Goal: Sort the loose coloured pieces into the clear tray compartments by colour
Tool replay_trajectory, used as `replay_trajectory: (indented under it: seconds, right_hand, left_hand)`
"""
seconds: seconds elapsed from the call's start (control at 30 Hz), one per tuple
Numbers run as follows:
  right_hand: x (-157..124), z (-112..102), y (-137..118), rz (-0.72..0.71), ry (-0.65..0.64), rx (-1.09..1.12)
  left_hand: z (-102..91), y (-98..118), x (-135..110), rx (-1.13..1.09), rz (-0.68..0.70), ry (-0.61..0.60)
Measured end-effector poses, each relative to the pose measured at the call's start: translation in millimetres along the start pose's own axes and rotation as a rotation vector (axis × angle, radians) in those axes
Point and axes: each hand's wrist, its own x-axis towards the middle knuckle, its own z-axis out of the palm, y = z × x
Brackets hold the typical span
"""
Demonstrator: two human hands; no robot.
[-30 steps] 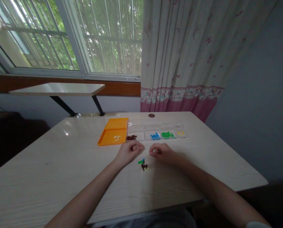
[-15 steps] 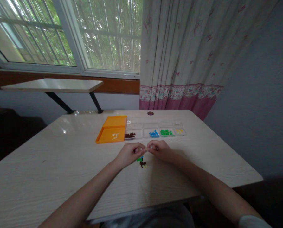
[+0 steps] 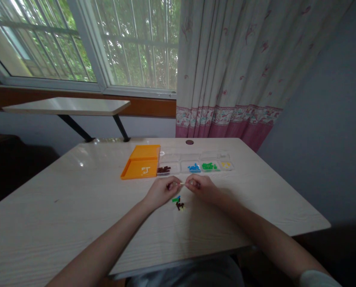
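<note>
My left hand (image 3: 163, 191) and my right hand (image 3: 204, 189) meet above the middle of the table, fingertips almost touching. Both are closed in a pinch on a small pale building block (image 3: 182, 183), mostly covered by the fingers. Just below them on the tabletop lie a green piece with a bit of blue (image 3: 176, 199) and a little heap of dark brown blocks (image 3: 179, 205) with pale yellow ones mixed in. They are too small to make out exact shapes.
An open orange case (image 3: 140, 165) holds white pieces (image 3: 145, 170). Beside it a clear compartment tray (image 3: 175, 168) has brown (image 3: 164, 170), blue (image 3: 193, 168), green (image 3: 209, 166) and yellow pieces (image 3: 226, 164). A raised shelf (image 3: 73, 105) stands at the back left of the table (image 3: 76, 215).
Both hands have lifted slightly away from me, uncovering more of the green and blue piece. The pale block between the fingertips shows a little more on the left side.
</note>
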Motion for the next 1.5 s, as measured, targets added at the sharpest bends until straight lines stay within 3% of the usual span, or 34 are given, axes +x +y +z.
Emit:
replay_trajectory:
  seconds: [0.23, 0.37, 1.03, 1.17, 1.3, 1.5]
  right_hand:
    - [-10.9, -11.6, -10.0, -0.211, -0.375, -0.111]
    - [-12.5, -9.6, -14.6, -0.247, -0.456, -0.154]
    - [-10.9, -11.1, -14.5, -0.215, -0.496, -0.248]
    - [-11.1, -11.5, -14.3, -0.197, -0.512, -0.264]
    - [-11.4, -12.1, -14.2, -0.178, -0.523, -0.260]
    - [-12.0, -13.1, -13.6, -0.193, -0.502, -0.212]
  left_hand:
    - [-14.0, -3.9, -0.3, 0.018, -0.053, 0.358]
    - [-19.2, -0.2, -2.2, -0.009, -0.040, 0.425]
    - [-17.9, 7.0, -5.8, 0.022, 0.009, 0.436]
    - [-20.4, 5.1, -5.5, 0.112, 0.020, 0.343]
    - [-25.1, -2.1, -2.9, 0.223, -0.070, 0.214]
    - [-51.0, -24.8, 4.3, 0.389, -0.327, 0.261]
